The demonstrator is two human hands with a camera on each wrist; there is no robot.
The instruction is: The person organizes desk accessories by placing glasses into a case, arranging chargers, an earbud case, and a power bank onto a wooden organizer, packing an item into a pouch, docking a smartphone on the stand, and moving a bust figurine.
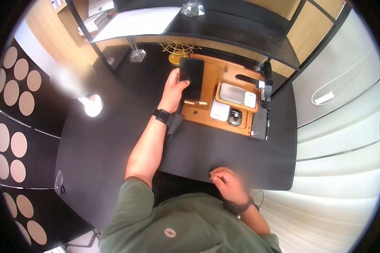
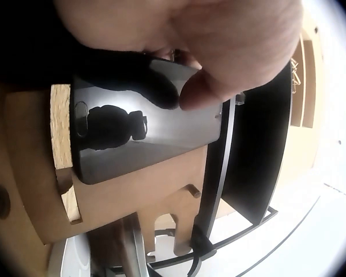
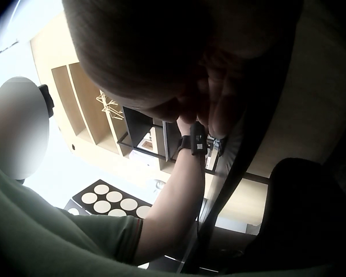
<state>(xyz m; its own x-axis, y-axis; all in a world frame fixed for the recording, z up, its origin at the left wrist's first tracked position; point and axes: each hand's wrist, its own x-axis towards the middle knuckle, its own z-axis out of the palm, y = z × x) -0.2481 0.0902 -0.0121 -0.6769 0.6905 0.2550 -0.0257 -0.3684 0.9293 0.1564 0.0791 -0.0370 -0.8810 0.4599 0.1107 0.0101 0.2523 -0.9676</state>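
A black phone (image 1: 192, 80) stands upright against the back of a wooden desk organizer (image 1: 236, 126), its lower edge at a light wooden ledge (image 2: 61, 127). The left hand (image 1: 173, 90) grips the phone by its left side, thumb across the dark screen; in the left wrist view the thumb of that hand (image 2: 219, 52) lies on the phone (image 2: 155, 144). The right hand (image 1: 230, 185) hangs with loosely curled fingers at the desk's front edge, holding nothing visible. In the right wrist view the right hand (image 3: 219, 86) is mostly dark.
The organizer also bears a silver box (image 1: 232, 93), a white case (image 1: 249, 99), a white pad (image 1: 219, 110) and a dark watch-like item (image 1: 235, 117). Behind stand a golden wheel ornament (image 1: 178, 58) and a black shelf (image 1: 240, 36). A lamp (image 1: 92, 105) is on the left.
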